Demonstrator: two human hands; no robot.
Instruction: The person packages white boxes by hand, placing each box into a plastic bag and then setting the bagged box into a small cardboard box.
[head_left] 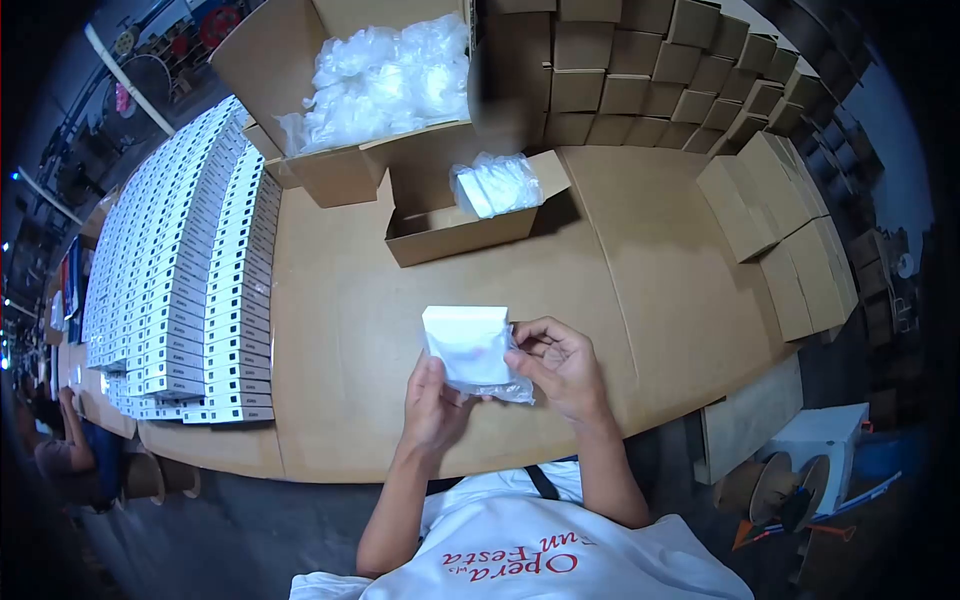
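Note:
A flat white box (468, 340) in a clear plastic bag (515, 388) is held over the table in front of my body. My left hand (433, 405) grips its lower left side, the thumb lying on the front face. With thumb and fingers, my right hand (557, 368) pinches the bag at the right edge. Beyond my hands stands an open brown carton (460, 240), with bagged white boxes (497, 187) at its right end. Behind that, a large carton (335, 178) is heaped with clear plastic bags (395, 85).
Long stacks of white boxes (185, 290) line the left side of the table (340, 330). Closed brown cartons (775, 225) stand at the right, and many more cartons (640, 75) are piled at the back. Another person (75, 450) is at the far left.

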